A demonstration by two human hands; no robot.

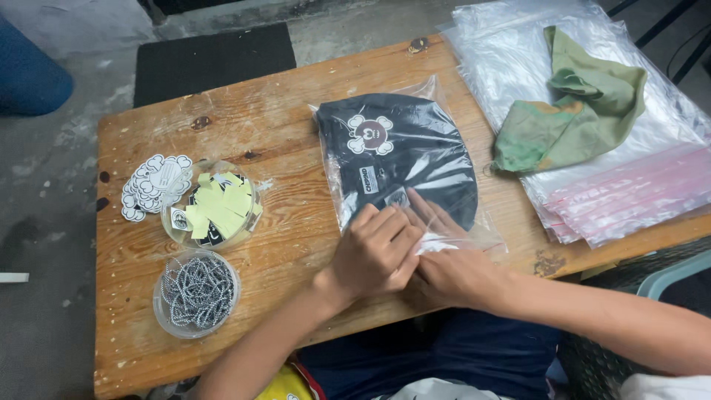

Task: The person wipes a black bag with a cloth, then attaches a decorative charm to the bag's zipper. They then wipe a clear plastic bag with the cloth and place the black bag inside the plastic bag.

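Note:
A black beanie with a white emblem lies inside a clear plastic bag (396, 152) in the middle of the wooden table (281, 126). My left hand (374, 252) presses flat on the bag's near end, its fingers together. Partly under it, my right hand (452, 267) also lies on the bag's near edge, with its fingers stretched onto the plastic. Neither hand lifts the bag; both press it down against the table.
At the right lies a stack of clear bags (629, 148) with a green cloth (578, 111) on top. On the left stand a round tub of yellow tags (215, 207), a tub of ball chains (196, 292) and a pile of white stickers (152, 185).

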